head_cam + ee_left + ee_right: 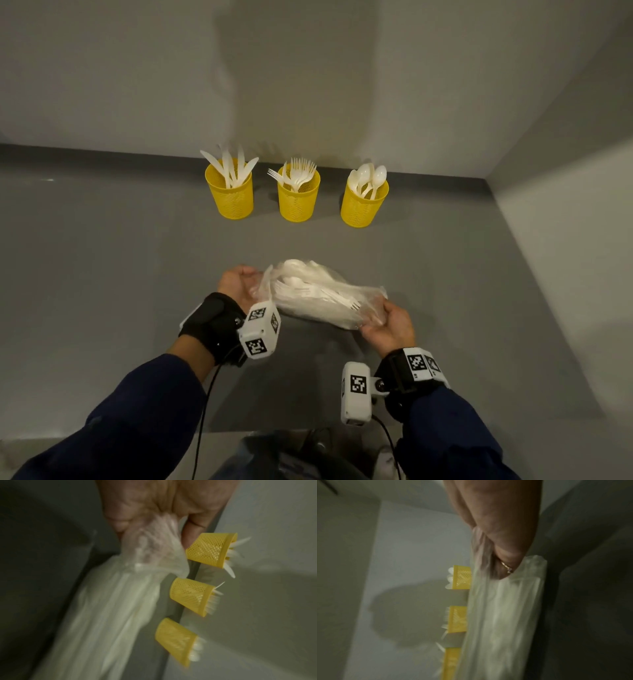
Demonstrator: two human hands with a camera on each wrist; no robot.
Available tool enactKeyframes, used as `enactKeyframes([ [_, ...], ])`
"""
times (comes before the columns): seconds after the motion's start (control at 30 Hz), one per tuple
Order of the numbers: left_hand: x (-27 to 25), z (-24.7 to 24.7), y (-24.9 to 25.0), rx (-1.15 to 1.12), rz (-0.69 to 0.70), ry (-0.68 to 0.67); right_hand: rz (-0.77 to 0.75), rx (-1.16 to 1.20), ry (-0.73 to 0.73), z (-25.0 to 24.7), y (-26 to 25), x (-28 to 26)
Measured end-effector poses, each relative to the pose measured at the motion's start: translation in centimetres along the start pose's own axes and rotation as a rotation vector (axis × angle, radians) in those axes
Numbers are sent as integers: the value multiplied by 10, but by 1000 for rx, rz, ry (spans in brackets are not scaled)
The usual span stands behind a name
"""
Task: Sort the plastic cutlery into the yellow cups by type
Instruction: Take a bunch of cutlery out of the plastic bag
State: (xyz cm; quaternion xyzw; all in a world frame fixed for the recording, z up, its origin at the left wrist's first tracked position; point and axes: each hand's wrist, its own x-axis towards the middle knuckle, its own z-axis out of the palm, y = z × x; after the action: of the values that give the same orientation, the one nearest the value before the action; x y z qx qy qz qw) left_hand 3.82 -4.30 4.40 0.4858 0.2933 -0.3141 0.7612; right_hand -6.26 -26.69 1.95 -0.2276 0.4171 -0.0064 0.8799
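The bag point(318, 298), a clear plastic one stuffed with white cutlery, hangs above the grey table point(102, 257) near the front edge, stretched between both hands and well apart from the 3 cups at the back. The left hand point(236, 284) has its fingers bunched around the gathered left end of the film, which the left wrist view shows crumpled inside the curled fingers point(193, 534); the right hand point(390, 325) pinches the opposite end, thumb over film, a ring point(506, 566) showing on one finger. Forks point(342, 299) can be made out through the plastic; the rest of the contents blur together. Behind, the left cup point(231, 198) holds knives, the middle cup point(298, 200) forks, the right cup point(363, 207) spoons, so each type already has its place. The step in hand looks like opening or emptying the bag. To do it well, I would set the bag down on the table first, keep 1 hand anchoring the closed end, and work the mouth open with the other instead of pulling both ends apart, since thin film under tension may tear and scatter pieces. Tipping the contents out low and short of the cups should keep them from being knocked. Once spread, pieces lying handle-first will be easier to pick up singly.
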Motion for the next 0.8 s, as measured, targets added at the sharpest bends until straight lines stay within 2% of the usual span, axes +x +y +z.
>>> enactKeyframes([
  [0.07, 1, 2, -5, 44, -24, -32, 29, -131, -4, -2, 2, 4],
  [0.13, 0, 3, -10, 264, -4, -55, 13, -335, 19, 3, 1, 0],
  [0.23, 2, -1, -11, 682, 127, -22, -185, -656, 156, 15, -3, -12],
  [0.3, 0, -7, -7, 861, 350, 41, -343, -737, 203, 16, -11, -15],
  [0.37, -6, -13, -3, 915, 626, 148, -545, -816, 198, 17, -18, -21],
  [0.43, -13, -12, -2, 1028, 780, 185, -753, -1024, 142, 20, -17, -26],
  [0.47, -15, -10, -3, 1106, 790, 161, -812, -1167, 118, 20, -15, -27],
  [0.5, -15, -7, -7, 1168, 763, 133, -802, -1299, 95, 20, -10, -25],
  [0.63, -9, 7, -22, 1379, 607, 87, -558, -1811, 145, 17, 3, -23],
  [0.73, -2, 7, -24, 1551, 506, 56, -514, -1768, 132, 17, -2, -23],
  [0.8, -2, 4, -19, 1503, 499, 37, -559, -1726, 155, 21, -8, -23],
])
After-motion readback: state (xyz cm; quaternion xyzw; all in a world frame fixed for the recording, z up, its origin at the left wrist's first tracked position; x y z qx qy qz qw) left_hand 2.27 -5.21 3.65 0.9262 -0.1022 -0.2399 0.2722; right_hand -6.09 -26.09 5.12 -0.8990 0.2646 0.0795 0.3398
